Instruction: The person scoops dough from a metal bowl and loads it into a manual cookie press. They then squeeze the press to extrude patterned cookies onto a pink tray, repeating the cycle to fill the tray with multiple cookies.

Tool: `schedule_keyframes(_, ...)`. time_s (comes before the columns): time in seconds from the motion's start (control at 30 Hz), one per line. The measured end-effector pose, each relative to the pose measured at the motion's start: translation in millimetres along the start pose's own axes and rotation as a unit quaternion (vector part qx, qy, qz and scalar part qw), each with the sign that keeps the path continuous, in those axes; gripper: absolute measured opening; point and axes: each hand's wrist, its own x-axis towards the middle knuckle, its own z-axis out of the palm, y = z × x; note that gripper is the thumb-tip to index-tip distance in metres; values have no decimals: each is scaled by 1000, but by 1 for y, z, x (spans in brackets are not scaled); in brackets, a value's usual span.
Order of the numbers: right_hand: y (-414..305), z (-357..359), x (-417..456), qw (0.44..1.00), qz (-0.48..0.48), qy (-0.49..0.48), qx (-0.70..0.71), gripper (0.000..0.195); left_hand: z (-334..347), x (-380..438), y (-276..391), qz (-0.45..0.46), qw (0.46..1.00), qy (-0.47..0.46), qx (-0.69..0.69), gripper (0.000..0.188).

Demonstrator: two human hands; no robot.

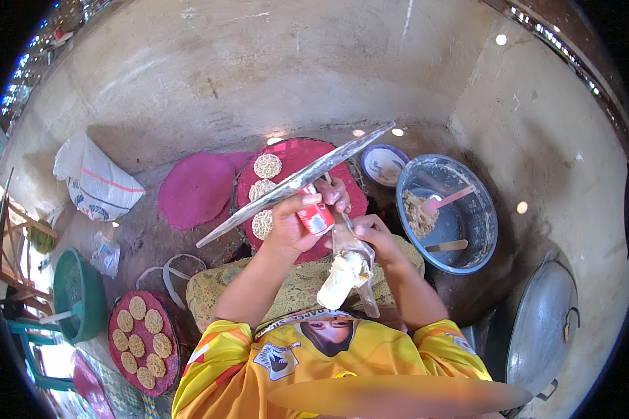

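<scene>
My left hand (299, 214) is closed around a red can (315, 213) near a long, flour-dusted wooden stick (299, 180), which slants across the view. My right hand (375, 233) grips the edge of a clear plastic bag (348, 238) holding pale dough (343, 277). Slick fingers of one hand show between the can and the bag; whose hand they belong to is hard to tell. Under the stick lies a round pink cloth-covered tray (304, 152), with several lacy noodle-like discs (267, 166) in a column on its left side.
At right stand a blue basin (490, 230) with crumbly dough and a pink spatula (453, 199), a small bowl (385, 165) and a large metal lid (542, 324). At left are a white sack (102, 183), a green basin (78, 293) and another tray of discs (144, 340).
</scene>
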Motion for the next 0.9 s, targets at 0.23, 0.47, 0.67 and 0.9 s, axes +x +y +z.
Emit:
schedule_keyframes(0.23,-8,23,23,958,-21,82,275,45,-27,-31,45,120,819,155,539,32)
schedule_keyframes(0.47,-11,35,35,921,26,241,304,29,-48,-63,34,222,525,92,817,38)
schedule_keyframes(0.67,-19,62,27,893,-273,350,-81,40,-47,-65,44,256,385,-32,886,27)
schedule_keyframes(0.9,-3,82,10,750,-478,198,-413,54,-48,-71,38,184,441,-106,872,27)
